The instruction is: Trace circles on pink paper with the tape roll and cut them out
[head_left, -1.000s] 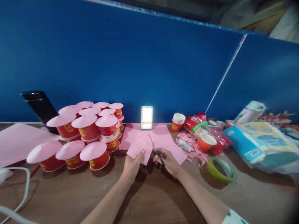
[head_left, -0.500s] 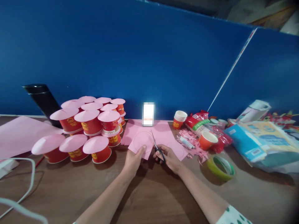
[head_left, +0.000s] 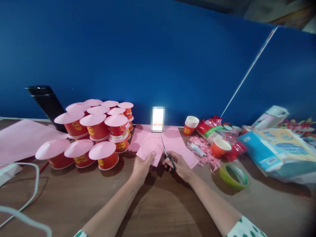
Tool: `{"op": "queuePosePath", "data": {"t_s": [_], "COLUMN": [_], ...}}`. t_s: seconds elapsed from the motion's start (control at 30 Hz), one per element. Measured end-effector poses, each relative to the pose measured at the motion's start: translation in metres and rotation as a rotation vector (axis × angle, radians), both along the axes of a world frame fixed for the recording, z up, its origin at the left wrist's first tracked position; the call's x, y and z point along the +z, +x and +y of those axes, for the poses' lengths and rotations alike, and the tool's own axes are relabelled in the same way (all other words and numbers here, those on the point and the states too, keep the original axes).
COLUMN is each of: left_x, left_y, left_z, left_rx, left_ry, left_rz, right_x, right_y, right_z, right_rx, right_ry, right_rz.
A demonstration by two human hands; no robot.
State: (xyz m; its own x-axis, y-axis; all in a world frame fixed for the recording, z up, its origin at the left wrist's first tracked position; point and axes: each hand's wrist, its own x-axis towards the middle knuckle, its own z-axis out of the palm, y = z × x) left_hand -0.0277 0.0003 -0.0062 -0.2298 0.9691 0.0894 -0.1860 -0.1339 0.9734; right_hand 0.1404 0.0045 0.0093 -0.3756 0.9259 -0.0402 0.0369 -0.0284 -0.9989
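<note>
Between the thumb and fingers of my left hand [head_left: 143,166] is a pink paper square [head_left: 151,148] with a circle drawn on it. My right hand [head_left: 179,166] grips black-handled scissors [head_left: 169,159], their blades pointing up beside the square's right edge. Whether the blades touch the paper I cannot tell. Behind both hands lie larger pink paper sheets [head_left: 174,135], and a pink piece with another drawn circle [head_left: 189,158] is just right of the scissors. On the left stand several red paper cups [head_left: 108,161] topped with shallow pink paper cones [head_left: 102,150], some stacked two high.
A lit phone [head_left: 158,120] leans on the blue partition [head_left: 148,59]. At right are stacked cups [head_left: 191,125], pink scraps [head_left: 208,161], an orange cup [head_left: 221,148], green tape [head_left: 233,177] and a blue package [head_left: 259,148]. A black bottle [head_left: 46,103] and white cable [head_left: 34,187] are at left.
The view has shifted slightly, so the whole scene sits a little differently. My hands keep the same hold on the paper square and the scissors, with hardly any movement between them.
</note>
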Motion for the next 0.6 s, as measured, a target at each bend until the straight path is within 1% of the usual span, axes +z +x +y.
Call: {"op": "queuePosePath", "data": {"t_s": [0.17,0.33,0.43,0.6], "left_x": [0.0021,0.0025,0.0015,0.0012], "left_y": [0.0009,0.0015,0.0015,0.0018], "left_z": [-0.001,-0.0018,-0.002,-0.0022], "left_rx": [0.001,-0.011,-0.031,-0.025], "left_ry": [-0.012,0.014,0.012,0.001], "left_rz": [0.008,-0.007,-0.003,0.011], "right_x": [-0.0016,-0.0013,-0.0001,0.0036], "right_y": [0.0,-0.0005,-0.0005,-0.0011], "right_z": [0.0003,0.0,-0.0005,-0.0016], "right_rx": [0.0,-0.007,-0.005,-0.009], "right_ry": [0.014,0.022,0.031,0.036], "right_rz": [0.005,0.004,0.006,-0.015]}}
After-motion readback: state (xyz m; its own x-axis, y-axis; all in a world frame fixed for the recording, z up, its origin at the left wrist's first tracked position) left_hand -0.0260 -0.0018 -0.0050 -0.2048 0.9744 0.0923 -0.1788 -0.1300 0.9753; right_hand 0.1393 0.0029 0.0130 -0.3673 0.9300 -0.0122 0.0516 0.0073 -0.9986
